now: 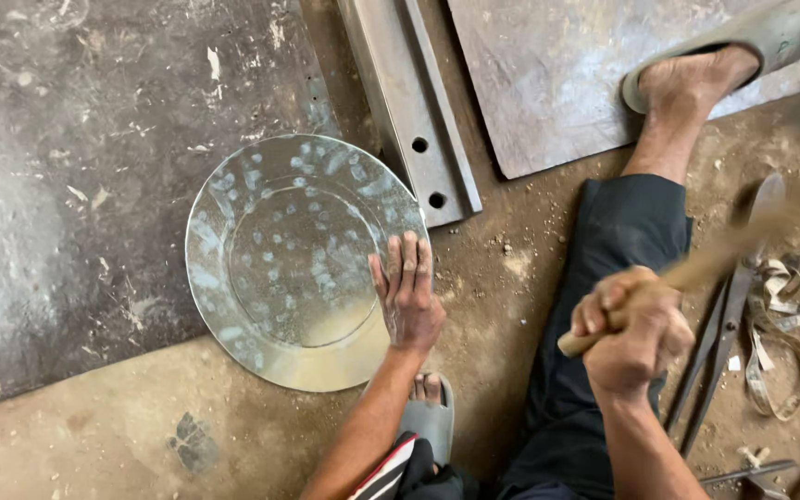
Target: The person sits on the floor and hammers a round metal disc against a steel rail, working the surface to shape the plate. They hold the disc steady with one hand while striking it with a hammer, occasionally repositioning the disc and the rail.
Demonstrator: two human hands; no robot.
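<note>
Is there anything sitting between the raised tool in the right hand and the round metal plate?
Only the left hand, lying flat on the round metal plate's right rim. The right hand holds the wooden handle raised off to the right; nothing else visible lies between.

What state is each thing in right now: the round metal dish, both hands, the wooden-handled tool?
Round galvanised metal dish: flat on the floor, dimpled.
Left hand: open, palm pressing the dish's rim.
Right hand: fisted around the handle.
Wooden-handled tool: raised, motion-blurred.
Long metal shears: lying unheld, closed.
</note>
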